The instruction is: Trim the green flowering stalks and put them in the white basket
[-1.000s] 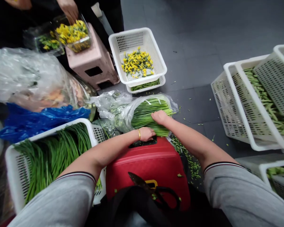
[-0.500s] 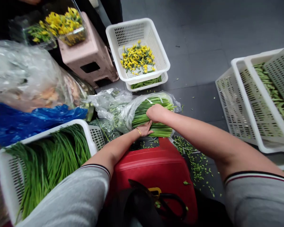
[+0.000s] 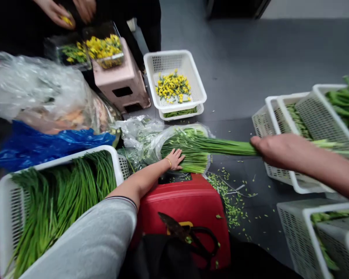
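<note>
My right hand [image 3: 275, 148] is closed around a bunch of long green chives [image 3: 229, 146], stretched out to the right. The leafy end of that bunch still lies over a larger pile of chives [image 3: 193, 166] in an opened clear plastic bag [image 3: 159, 144]. Spread flat on the pile, my left hand [image 3: 175, 158] presses on the stems with its fingers apart. Just in front of me, a red stool [image 3: 180, 197] carries dark scissors [image 3: 205, 240]. More chives [image 3: 72, 193] fill a white basket at my left.
A white basket [image 3: 199, 83] of yellow-flowered pieces stands ahead, beside a pale pink stool [image 3: 113, 77] with clear trays. Behind it, a co-worker's hands [image 3: 61, 15] hold a yellow piece. Baskets of green vegetables [image 3: 296, 184] stand right. Green scraps [image 3: 231, 205] litter the floor.
My right hand has moved from the pile far to the right, drawing a bunch of chives out with it. My left hand stays on the pile, fingers now spread. The view has shifted.
</note>
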A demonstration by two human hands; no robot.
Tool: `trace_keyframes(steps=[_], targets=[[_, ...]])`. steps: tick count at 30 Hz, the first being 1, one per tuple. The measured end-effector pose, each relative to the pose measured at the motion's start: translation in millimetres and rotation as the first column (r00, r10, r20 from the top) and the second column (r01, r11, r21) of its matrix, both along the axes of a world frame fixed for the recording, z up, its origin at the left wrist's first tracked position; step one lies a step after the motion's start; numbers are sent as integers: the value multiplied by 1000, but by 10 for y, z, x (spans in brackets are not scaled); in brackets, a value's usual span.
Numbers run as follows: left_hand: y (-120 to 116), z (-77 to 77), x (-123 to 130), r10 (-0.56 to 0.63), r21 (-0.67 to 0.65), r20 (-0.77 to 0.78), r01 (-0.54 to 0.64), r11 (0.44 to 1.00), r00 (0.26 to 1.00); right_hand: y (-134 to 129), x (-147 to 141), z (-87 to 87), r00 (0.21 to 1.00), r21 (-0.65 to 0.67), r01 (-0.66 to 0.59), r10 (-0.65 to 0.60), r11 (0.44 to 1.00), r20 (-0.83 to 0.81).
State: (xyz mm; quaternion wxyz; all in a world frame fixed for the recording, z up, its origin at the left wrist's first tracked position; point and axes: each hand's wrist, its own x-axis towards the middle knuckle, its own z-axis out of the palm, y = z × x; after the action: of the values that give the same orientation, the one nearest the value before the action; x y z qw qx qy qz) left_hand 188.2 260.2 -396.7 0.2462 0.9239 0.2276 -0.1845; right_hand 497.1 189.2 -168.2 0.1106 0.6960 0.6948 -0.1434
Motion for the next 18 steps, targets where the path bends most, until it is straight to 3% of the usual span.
trace_keyframes(steps=[3,5,7,8,10,12,14,16,18], targets=[[24,548,-127,-4,-74,-10,3,997,1000,-331,26,424,994,-18,96,-95,995,62],[4,1035,-296,11,-48,9,-11,999,1000,-557,11,776,985,-72,169,-166,983,48],[-103,1602,-481,103,-67,81,-98,993,991,-806,-93,1137,962,-133,240,-254,962,-97],[-207,1902,-559,227,-189,164,-195,962,960,-939,-202,1297,926,-161,265,-298,951,-232],[-527,2500,-650,459,-548,277,-254,797,844,-1218,-550,1525,739,-221,279,-356,935,-572],[-957,3039,-644,618,-791,349,-133,597,705,-1490,-1039,1596,431,-283,208,-348,936,-833],[-1403,3470,-583,755,-879,424,28,475,501,-1731,-1575,1529,161,-291,72,-299,954,-941],[-1782,3772,-558,807,-879,476,150,453,350,-1916,-2055,1381,55,-210,-25,-208,977,-976],[-2064,3934,-638,833,-877,480,138,460,274,-2019,-2420,1200,99,-113,-24,-110,993,-989]])
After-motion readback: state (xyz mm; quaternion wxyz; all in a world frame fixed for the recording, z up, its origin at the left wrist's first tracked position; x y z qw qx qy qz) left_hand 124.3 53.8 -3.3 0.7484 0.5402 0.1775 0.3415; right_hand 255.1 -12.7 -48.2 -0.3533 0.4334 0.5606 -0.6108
